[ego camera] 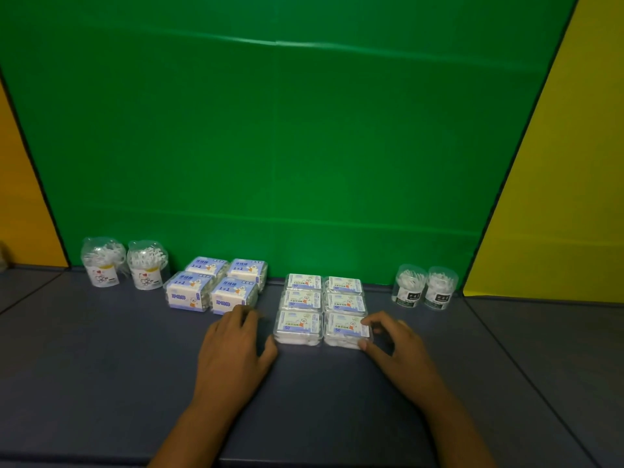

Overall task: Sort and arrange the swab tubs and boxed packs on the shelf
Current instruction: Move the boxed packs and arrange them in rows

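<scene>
Several clear flat packs labelled "50" lie in two columns at the middle; the nearest pair are the front left pack [299,327] and the front right pack [346,331]. My left hand [234,347] rests flat on the shelf, its thumb touching the front left pack's side. My right hand [393,346] pinches the right end of the front right pack between thumb and fingers. Four blue "1+1" boxed packs [216,285] form a square to the left. Two swab tubs with white labels [123,265] stand far left; two tubs with black labels [425,287] stand at the right.
The shelf surface [101,366] is dark blue-grey with seams running across it. A green backdrop [270,146] rises behind the row, with yellow panels [557,214] at both sides.
</scene>
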